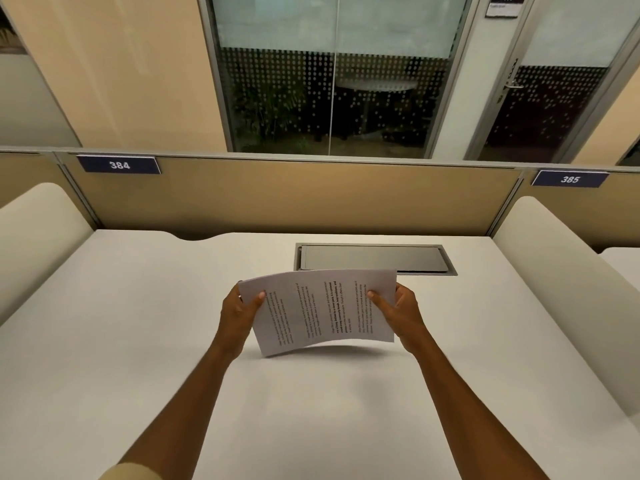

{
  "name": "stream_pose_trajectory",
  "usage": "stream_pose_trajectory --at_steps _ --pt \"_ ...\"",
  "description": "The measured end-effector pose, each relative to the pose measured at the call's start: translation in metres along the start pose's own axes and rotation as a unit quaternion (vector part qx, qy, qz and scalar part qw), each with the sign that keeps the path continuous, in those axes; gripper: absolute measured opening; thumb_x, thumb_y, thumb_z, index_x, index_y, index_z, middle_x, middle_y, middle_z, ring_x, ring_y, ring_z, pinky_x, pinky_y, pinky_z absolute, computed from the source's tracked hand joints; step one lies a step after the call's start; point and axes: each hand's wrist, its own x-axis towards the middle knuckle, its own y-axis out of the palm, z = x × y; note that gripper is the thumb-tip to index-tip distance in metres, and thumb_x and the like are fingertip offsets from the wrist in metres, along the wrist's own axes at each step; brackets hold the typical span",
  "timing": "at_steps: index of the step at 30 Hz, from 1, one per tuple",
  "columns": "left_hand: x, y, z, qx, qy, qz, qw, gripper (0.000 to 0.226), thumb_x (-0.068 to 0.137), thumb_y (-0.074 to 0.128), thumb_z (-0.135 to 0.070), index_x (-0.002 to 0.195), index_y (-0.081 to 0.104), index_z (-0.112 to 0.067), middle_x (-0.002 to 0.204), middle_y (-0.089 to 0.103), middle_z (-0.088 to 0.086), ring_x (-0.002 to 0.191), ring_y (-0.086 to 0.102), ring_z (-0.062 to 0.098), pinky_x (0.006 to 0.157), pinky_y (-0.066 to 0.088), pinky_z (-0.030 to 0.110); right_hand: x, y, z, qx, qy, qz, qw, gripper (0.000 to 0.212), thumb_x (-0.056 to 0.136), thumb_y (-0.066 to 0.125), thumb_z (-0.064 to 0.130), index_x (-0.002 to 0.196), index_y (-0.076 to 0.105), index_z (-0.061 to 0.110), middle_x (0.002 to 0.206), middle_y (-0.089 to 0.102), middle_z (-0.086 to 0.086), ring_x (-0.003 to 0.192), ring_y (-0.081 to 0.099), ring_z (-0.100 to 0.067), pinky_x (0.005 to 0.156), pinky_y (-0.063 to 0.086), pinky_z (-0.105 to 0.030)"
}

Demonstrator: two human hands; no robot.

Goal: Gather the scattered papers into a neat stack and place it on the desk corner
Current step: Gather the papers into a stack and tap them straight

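Observation:
A stack of white printed papers (322, 311) is held up above the middle of the white desk (138, 341), bowed slightly, with its text sideways. My left hand (239, 315) grips the stack's left edge, thumb on the front. My right hand (401, 311) grips the right edge the same way. The stack's lower edge hovers just over the desk surface and casts a faint shadow. No loose sheets lie on the desk.
A grey cable hatch (375, 259) is set into the desk just behind the papers. Cream side dividers stand at left (38, 237) and right (554, 271). A tan back partition (294, 199) bears labels 384 and 385.

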Motion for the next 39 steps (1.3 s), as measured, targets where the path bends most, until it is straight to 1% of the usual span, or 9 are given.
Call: stream_pose_trajectory --at_steps 3,6,8,12,15,25,32,36,39 --pt "-0.003 0.006 0.003 0.029 0.020 -0.027 0.999 0.010 0.097 0.056 -0.027 0.105 0.055 -0.020 0.099 0.068 0.004 0.088 0.069 0.016 0.069 0.060 0.028 -0.003 0.003 -0.007 0.015 0.011 -0.011 1.000 0.019 0.091 0.066 0.026 0.109 0.061 0.022 0.098 0.072 -0.001 0.086 0.071 -0.021 0.070 0.059 -0.030" --pt "-0.006 0.011 0.005 0.059 0.016 -0.027 0.998 0.027 0.094 0.053 -0.035 0.112 0.051 -0.015 0.103 0.066 0.007 0.092 0.069 0.023 0.073 0.061 0.035 -0.008 0.005 -0.020 0.031 0.030 -0.012 0.999 0.023 0.090 0.067 0.026 0.112 0.062 0.019 0.100 0.072 -0.003 0.090 0.071 -0.022 0.071 0.060 -0.030" --pt "-0.009 0.011 0.011 0.065 0.008 -0.024 0.998 0.028 0.096 0.055 -0.030 0.120 0.051 -0.015 0.110 0.066 0.008 0.096 0.068 0.024 0.077 0.061 0.041 -0.012 0.008 -0.028 0.035 0.039 -0.013 0.999 0.022 0.090 0.067 0.023 0.111 0.061 0.021 0.101 0.071 -0.001 0.093 0.069 -0.020 0.071 0.058 -0.027" --pt "-0.018 0.007 0.021 0.058 -0.006 -0.012 0.998 0.034 0.090 0.063 -0.026 0.122 0.056 -0.021 0.112 0.068 0.003 0.099 0.069 0.022 0.077 0.061 0.036 -0.016 0.012 -0.036 0.029 0.044 -0.011 0.999 0.026 0.092 0.065 0.019 0.116 0.057 0.022 0.102 0.068 0.003 0.096 0.065 -0.017 0.069 0.055 -0.019" --pt "-0.021 0.008 0.023 0.062 -0.010 -0.015 0.998 0.041 0.087 0.061 -0.030 0.126 0.054 -0.020 0.114 0.067 0.004 0.101 0.068 0.023 0.078 0.061 0.039 -0.015 0.012 -0.035 0.029 0.047 -0.011 0.998 0.025 0.093 0.064 0.019 0.116 0.057 0.021 0.104 0.068 0.000 0.096 0.066 -0.019 0.071 0.056 -0.023" --pt "-0.019 0.008 0.030 0.083 -0.015 -0.012 0.996 0.039 0.093 0.061 -0.010 0.131 0.051 -0.016 0.117 0.064 0.007 0.105 0.065 0.024 0.083 0.059 0.039 -0.020 0.014 -0.045 0.042 0.064 -0.021 0.997 0.033 0.092 0.064 0.019 0.124 0.055 0.020 0.110 0.066 -0.001 0.100 0.064 -0.021 0.080 0.057 -0.031" --pt "-0.019 0.007 0.029 0.090 -0.017 -0.016 0.996 0.040 0.093 0.061 -0.010 0.132 0.050 -0.015 0.118 0.064 0.006 0.105 0.065 0.022 0.082 0.059 0.036 -0.020 0.013 -0.040 0.038 0.050 -0.019 0.998 0.028 0.092 0.064 0.020 0.117 0.055 0.027 0.105 0.066 0.006 0.095 0.066 -0.014 0.068 0.056 -0.018" --pt "-0.025 0.007 0.034 0.107 -0.038 -0.001 0.994 0.040 0.094 0.059 -0.008 0.132 0.050 -0.014 0.120 0.064 0.008 0.108 0.064 0.027 0.086 0.059 0.041 -0.025 0.015 -0.047 0.041 0.061 -0.021 0.997 0.031 0.093 0.063 0.019 0.121 0.053 0.025 0.108 0.065 0.003 0.097 0.064 -0.015 0.072 0.056 -0.021" --pt "-0.025 0.005 0.031 0.118 -0.043 0.003 0.992 0.036 0.094 0.059 -0.012 0.129 0.052 -0.013 0.119 0.064 0.011 0.106 0.065 0.031 0.086 0.059 0.048 -0.022 0.015 -0.042 0.029 0.054 -0.014 0.998 0.025 0.093 0.063 0.019 0.114 0.054 0.030 0.104 0.066 0.006 0.093 0.065 -0.013 0.067 0.055 -0.019"
